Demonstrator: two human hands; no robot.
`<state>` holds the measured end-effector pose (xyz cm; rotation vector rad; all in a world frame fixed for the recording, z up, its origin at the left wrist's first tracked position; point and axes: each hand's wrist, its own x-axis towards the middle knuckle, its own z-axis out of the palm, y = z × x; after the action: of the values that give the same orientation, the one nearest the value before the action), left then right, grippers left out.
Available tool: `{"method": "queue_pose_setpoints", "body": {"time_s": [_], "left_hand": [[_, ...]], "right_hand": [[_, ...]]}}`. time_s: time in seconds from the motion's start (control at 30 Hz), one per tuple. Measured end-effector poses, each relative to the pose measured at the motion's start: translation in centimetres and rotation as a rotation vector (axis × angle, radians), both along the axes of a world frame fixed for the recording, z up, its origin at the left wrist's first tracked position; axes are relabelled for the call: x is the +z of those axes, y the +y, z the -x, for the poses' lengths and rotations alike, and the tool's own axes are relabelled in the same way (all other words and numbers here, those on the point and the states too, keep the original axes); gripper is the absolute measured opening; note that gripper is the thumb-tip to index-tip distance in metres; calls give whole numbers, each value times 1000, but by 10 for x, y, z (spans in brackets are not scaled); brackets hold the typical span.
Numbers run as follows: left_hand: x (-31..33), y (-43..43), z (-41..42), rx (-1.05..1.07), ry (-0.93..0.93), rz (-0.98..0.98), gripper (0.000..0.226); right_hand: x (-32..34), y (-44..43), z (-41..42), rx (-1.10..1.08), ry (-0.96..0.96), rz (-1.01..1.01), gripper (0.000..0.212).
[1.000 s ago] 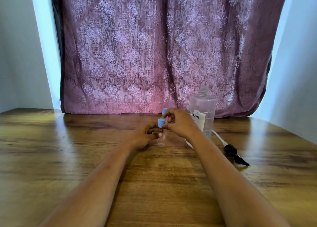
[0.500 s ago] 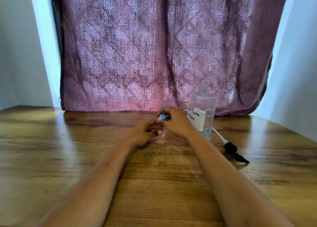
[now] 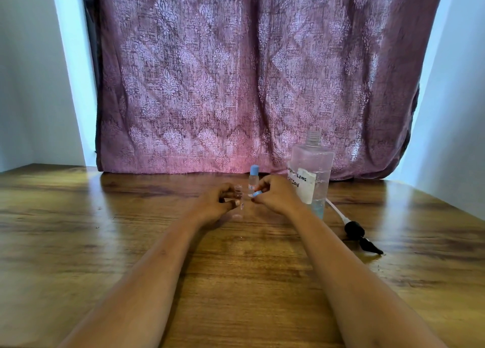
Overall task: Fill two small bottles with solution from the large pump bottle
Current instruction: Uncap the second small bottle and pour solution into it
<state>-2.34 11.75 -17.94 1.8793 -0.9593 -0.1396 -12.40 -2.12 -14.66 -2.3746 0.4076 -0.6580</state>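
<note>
Here's the open small bottle [image 3: 238, 199], upright on the worktop [image 3: 131, 242], long axis vertical, bare threaded neck pointing straight up. It's clear plastic, see-through, and whether anything is inside I can't tell. The left hand [image 3: 219, 203] grips it, fingers curled round its body from the left side.

Just across from it, the right hand [image 3: 275, 194] pinches the blue cap [image 3: 256, 193] in its fingertips, the cap lying tilted on its side, close to the neck but off it.

Between the two hands and a little beyond them stands the second small bottle [image 3: 252, 183], upright too, blue top on, a small white label on its front.

Behind the right hand, the large bottle [image 3: 313, 169]: square-shouldered, clear, neck open, a handwritten white label reading "LENS". Only a low pool of bluish liquid shows at its base.

Right of that hand, the black pump head [image 3: 354, 232] lies flat on the wood, its white tube running back towards the large bottle. A mauve patterned curtain [image 3: 236, 72] hangs behind.
</note>
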Motion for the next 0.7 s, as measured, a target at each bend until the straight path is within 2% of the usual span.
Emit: {"method": "queue_pose_setpoints", "body": {"time_s": [0.27,0.43,0.53,0.6,0.7], "left_hand": [[5,1,8,7,58,17,29],[7,2,15,-9,111,73,28],[8,2,17,-24,118,79,26],[9,2,20,-50,156,102,26],[8,1,21,-85,210,132,28]], "right_hand": [[-17,-1,-3,-84,143,61,34],[-19,2,-8,-126,213,125,22],[-17,0,-9,-98,235,199,26],[-6,0,-7,-66,175,221,24],[22,2,4,-37,-132,213,17]]}}
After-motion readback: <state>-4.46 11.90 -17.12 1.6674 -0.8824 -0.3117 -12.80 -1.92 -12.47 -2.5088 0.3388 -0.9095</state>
